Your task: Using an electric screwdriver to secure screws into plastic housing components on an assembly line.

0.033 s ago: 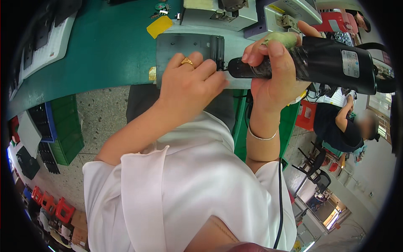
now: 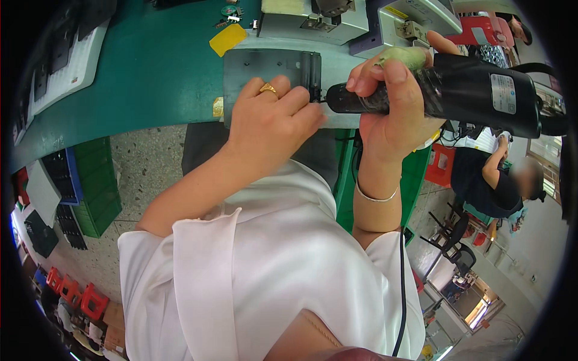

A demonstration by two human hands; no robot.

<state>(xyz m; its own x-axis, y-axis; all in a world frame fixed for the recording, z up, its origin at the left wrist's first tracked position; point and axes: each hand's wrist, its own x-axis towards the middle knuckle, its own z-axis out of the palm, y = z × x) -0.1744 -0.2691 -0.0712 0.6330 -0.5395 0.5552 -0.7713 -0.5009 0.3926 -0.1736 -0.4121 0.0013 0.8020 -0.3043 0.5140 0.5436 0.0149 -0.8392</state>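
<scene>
My right hand [image 2: 397, 108] is wrapped round a black electric screwdriver [image 2: 475, 90], held almost level with its narrow tip pointing left. Something pale green [image 2: 403, 57] shows between my fingers and the screwdriver. The tip meets the right edge of a dark grey flat plate [image 2: 256, 63] lying at the bench's near edge. My left hand [image 2: 274, 123], with a gold ring, lies over that plate. Its fingers are curled in, thumb and forefinger close to the screwdriver's tip. What they pinch, if anything, is hidden.
A grey metal box [image 2: 310, 30] stands behind the plate on the green bench [image 2: 150, 66]. Nearby lie a yellow piece [image 2: 228, 40] and small parts [image 2: 232, 13]. White trays [image 2: 75, 66] hold black pieces at the left. Another person [image 2: 490, 180] sits far right.
</scene>
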